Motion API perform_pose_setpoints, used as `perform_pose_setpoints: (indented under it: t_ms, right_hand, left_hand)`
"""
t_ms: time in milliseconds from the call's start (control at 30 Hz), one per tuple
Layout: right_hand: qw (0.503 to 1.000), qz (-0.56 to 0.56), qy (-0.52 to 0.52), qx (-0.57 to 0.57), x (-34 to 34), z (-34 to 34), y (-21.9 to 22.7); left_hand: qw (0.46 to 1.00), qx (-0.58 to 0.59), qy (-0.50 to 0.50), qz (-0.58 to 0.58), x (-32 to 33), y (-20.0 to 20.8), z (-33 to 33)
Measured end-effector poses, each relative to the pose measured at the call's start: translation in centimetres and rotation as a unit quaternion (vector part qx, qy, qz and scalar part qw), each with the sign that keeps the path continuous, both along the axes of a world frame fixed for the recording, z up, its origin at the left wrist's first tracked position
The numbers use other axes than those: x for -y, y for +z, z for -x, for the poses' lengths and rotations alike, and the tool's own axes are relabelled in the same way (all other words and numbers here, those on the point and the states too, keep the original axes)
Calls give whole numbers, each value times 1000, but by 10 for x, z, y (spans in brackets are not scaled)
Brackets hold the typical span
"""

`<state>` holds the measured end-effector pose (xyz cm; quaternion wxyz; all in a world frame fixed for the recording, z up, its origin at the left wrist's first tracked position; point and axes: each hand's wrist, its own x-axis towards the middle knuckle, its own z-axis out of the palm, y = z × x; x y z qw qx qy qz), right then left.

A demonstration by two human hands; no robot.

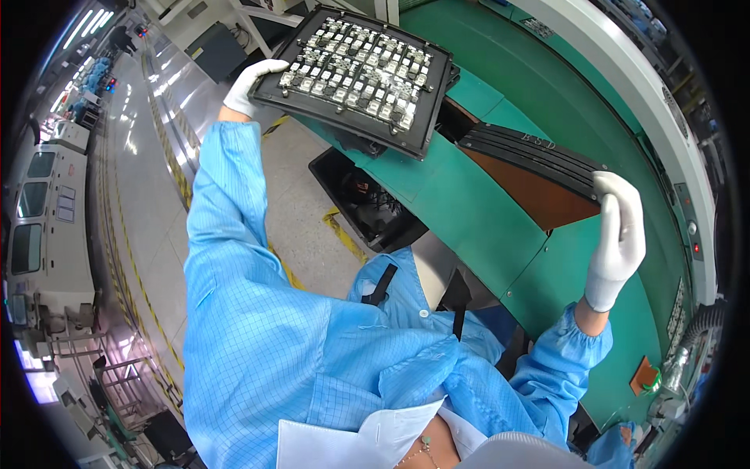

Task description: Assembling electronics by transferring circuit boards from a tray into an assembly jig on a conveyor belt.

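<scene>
My left hand [249, 87], in a white glove, grips the left corner of a black tray [426, 143], with its fingers over the rim. Rows of small clear-and-white parts [367, 66] fill that tray, which sits high at the far side. To the right, my right hand [619, 227], also gloved, pinches the near end of a stack of black plates [531, 150] with its fingers closed. These plates stand tilted, with a brown face [531, 191] below them. Part of the right hand's grip is hidden.
Below both lies a green bench [476, 250]. A black bin [359, 199] with dark items stands under the bench's left edge. On the bench's right lies a small brown piece [645, 376], near a hose [707, 324]. Yellow-black tape [344, 234] marks the floor; machines [51, 227] line the left.
</scene>
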<state>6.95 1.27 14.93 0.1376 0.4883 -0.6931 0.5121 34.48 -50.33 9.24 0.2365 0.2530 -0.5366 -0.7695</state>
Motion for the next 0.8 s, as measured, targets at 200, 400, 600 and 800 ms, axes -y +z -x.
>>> perform_pose_setpoints:
  t_ms: [200,400,600,800]
  right_hand:
    - [989,-78,121,-31,43,-27,-2]
    - [968,-140,163,131,125,-27,-57]
    - [916,-189,194,297,207,-14,-137]
    - [927,-147,187,289,227,-48,-154]
  left_hand:
    - [936,254,8,244,53,2,8]
    - [823,303,91,471,79,-30,30]
    - [779,306,117,534,87,-55,30]
    - [808,252,92,525,93,-74,32]
